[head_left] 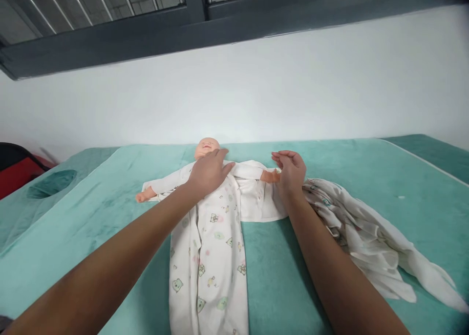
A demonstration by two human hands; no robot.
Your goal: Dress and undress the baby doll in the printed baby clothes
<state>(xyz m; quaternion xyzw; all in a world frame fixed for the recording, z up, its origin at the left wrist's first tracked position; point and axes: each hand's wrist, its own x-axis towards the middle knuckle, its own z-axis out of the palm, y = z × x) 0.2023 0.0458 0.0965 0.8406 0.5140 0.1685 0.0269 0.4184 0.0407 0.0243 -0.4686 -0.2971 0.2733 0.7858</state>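
Note:
A baby doll (pixel 206 147) lies on its back on a teal mattress (pixel 110 198), head toward the wall. It wears a white printed sleepsuit (pixel 208 256) whose right flap lies open. My left hand (pixel 209 171) rests flat on the doll's chest, fingers stretched out. At the doll's outstretched arm (pixel 270 176), my right hand (pixel 291 171) has its fingers curled around the doll's wrist and small hand.
A crumpled white patterned cloth (pixel 366 232) lies on the mattress to the right of my right forearm. A white wall and a dark-framed window (pixel 190 12) stand behind. A red and black object (pixel 18 171) sits at the far left.

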